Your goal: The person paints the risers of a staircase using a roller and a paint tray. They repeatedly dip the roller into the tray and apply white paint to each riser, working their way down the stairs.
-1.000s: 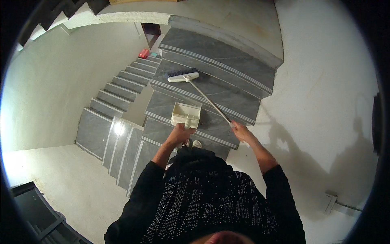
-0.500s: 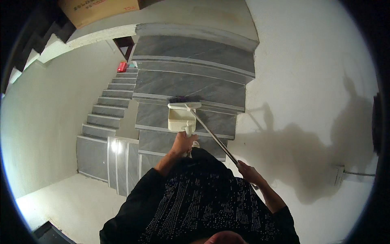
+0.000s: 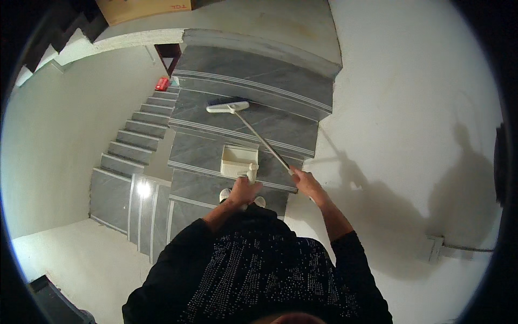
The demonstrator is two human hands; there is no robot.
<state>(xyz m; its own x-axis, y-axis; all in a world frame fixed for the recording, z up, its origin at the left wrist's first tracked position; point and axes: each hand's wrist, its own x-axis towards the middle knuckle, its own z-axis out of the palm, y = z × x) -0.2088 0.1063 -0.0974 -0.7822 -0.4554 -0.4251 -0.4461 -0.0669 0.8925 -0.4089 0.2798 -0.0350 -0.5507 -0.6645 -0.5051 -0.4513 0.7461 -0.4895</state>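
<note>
While a red object [image 3: 162,84] lay far off, ahead and left of the left hand [image 3: 245,190], the white broom head [image 3: 229,107] was well ahead of that hand, over a grey stair tread [image 3: 280,124], dark bristles [image 3: 222,100] pointing away. Just beyond the left hand was the cream dustpan [image 3: 239,161], its short handle [image 3: 251,174] wrapped in that fist, probably so that one hand alone could steady it; whether it touched the stair could not be told. Rightward, the right hand [image 3: 308,185] gripped the pole [image 3: 263,141] near its upper end, presumably for reach, with the white wall [image 3: 404,162] beyond.
</note>
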